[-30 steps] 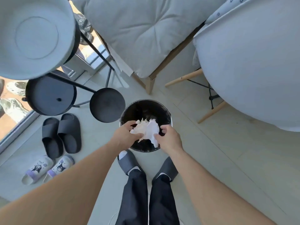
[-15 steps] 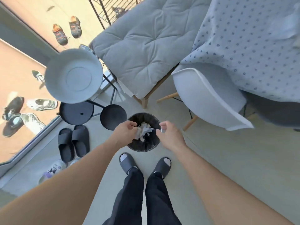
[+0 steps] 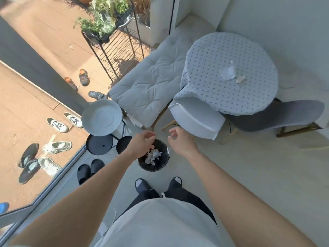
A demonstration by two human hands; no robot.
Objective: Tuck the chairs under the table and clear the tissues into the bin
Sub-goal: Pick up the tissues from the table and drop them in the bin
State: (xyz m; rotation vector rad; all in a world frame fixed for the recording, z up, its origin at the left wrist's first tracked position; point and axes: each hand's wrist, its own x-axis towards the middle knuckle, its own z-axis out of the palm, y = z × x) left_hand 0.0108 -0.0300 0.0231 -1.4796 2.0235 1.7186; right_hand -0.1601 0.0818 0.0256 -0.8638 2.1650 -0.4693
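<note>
A round black bin (image 3: 156,167) stands on the floor in front of my feet, with crumpled white tissues (image 3: 152,156) lying inside it. My left hand (image 3: 142,142) hovers over the bin's far left rim, fingers loosely curled and empty. My right hand (image 3: 179,139) is raised just right of the bin, fingers apart, holding nothing. The round table (image 3: 229,72) with a dotted cloth carries a flat white tissue (image 3: 227,73) and a small crumpled one (image 3: 240,79). A white chair (image 3: 194,118) and a grey chair (image 3: 277,114) sit partly under the table.
A cushioned bench (image 3: 149,82) runs left of the table. A tiered side stand with a white tray (image 3: 101,117) and black discs (image 3: 99,144) stands left of the bin. Black slippers (image 3: 89,170) lie by the glass door; several shoes and a plant rack (image 3: 114,41) are outside.
Both hands let go of the tissue wad, which now lies in the bin. The hands rose and spread apart, and my head lifted, bringing the table and chairs into view.
</note>
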